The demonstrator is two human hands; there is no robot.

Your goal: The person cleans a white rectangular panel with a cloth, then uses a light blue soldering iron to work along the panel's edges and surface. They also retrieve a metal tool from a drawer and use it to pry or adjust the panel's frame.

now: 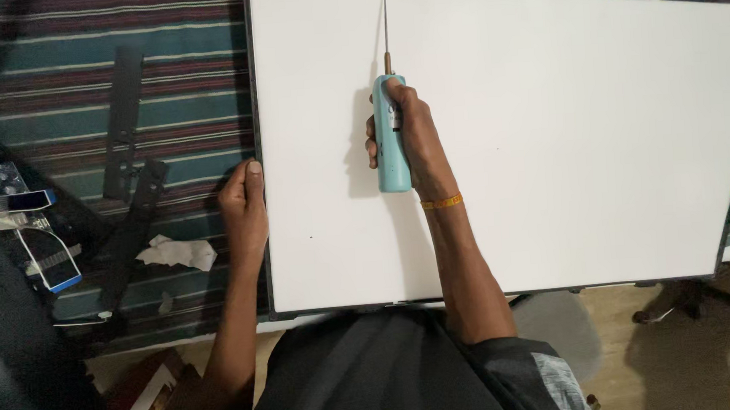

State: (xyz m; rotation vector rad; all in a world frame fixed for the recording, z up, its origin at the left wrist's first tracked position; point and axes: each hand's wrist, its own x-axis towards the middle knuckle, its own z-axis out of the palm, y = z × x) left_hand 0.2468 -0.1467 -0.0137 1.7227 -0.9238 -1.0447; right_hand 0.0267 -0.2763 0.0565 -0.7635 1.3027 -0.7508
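My right hand (401, 139) grips a light-blue electric screwdriver (391, 157) with a long thin bit whose tip reaches the far edge of a large white flat panel (564, 142). The panel lies flat in front of me. My left hand (242, 202) rests with curled fingers against the panel's left edge. A yellow band (442, 201) circles my right wrist.
A striped teal and maroon cloth (78, 70) covers the surface under the panel. Black metal brackets (128, 135) and a crumpled white tissue (178, 252) lie to the left, beside small electronic parts (24, 222). A grey stool (558, 324) stands on the floor below.
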